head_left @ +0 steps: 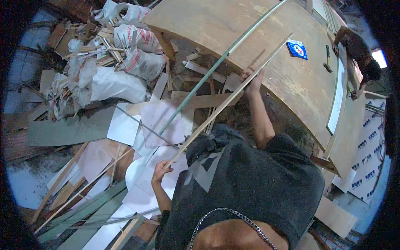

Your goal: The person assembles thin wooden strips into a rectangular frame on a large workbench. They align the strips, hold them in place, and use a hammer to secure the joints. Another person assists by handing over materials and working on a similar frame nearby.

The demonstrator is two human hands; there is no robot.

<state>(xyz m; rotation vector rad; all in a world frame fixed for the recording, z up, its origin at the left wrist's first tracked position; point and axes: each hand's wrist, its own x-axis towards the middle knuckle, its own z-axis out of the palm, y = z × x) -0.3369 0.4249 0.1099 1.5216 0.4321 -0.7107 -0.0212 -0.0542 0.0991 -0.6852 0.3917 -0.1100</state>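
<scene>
A long, narrow wooden strip runs slantwise across my front, from low on the left up over the worktable. My left hand is closed around its lower end, close to my body. Farther up the strip, at the table's near edge, my right hand grips it, with the fingers partly hidden by the wood. The strip's far end reaches above the tabletop beside a blue packet. A long green strip lies to the left of it, from the floor pieces up onto the table.
A hammer and a long white board lie on the table's right part. Beyond them another person bends over the work. Stuffed white sacks and wood scraps are heaped at left. White panels and offcuts cover the floor.
</scene>
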